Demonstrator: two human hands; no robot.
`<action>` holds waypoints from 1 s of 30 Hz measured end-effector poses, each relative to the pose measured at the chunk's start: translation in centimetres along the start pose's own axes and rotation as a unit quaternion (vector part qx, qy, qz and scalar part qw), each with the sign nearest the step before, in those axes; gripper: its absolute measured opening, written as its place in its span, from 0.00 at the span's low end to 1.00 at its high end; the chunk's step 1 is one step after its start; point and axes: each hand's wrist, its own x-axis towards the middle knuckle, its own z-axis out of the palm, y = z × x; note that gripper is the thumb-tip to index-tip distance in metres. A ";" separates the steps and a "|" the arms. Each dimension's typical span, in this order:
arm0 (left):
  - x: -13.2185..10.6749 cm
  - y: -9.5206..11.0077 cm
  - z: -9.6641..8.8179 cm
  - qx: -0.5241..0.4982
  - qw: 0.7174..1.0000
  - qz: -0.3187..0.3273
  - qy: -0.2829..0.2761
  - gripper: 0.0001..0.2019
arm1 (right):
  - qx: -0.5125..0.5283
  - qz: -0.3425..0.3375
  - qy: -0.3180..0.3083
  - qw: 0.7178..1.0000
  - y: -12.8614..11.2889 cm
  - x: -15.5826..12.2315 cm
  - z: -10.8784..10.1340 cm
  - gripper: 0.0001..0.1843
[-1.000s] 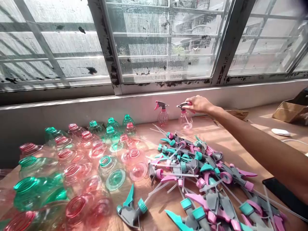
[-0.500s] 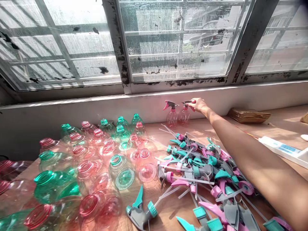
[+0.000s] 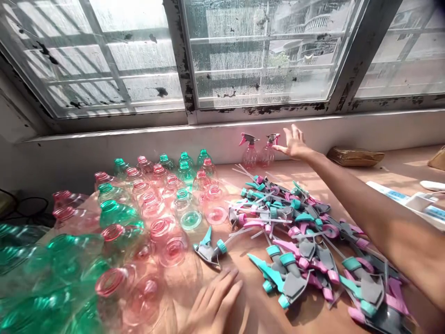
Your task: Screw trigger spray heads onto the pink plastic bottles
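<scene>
Head view: spray bottle (image 3: 267, 155) stands beside right hand (image 3: 295, 145)

Workshop-like assembly corner
Below the spotted window (image 3: 236, 60), a table (image 3: 252, 290) bears rows of open-necked bottles (image 3: 150, 206) and heaped spray heads (image 3: 306, 249).

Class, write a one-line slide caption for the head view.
Open right hand beside two spray bottles; left hand near a lone sprayer head.

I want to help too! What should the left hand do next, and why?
Perhaps pick up the teal spray head beside the pile: it lies just beyond the left hand, and nearby bottles stand uncapped.
</scene>
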 end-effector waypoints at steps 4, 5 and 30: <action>-0.2 1.2 -2.6 -0.011 0.994 0.023 0.102 0.17 | -0.012 -0.083 -0.024 0.996 -1.5 -5.7 -2.9 0.48; -0.2 1.5 -3.7 -0.015 0.991 -0.001 0.135 0.17 | -0.013 -0.104 -0.029 0.994 -2.1 -7.5 -3.9 0.47; -0.6 1.5 -1.4 -0.102 0.935 -0.262 0.217 0.36 | 0.091 -0.278 0.003 0.956 -5.8 -39.6 1.1 0.25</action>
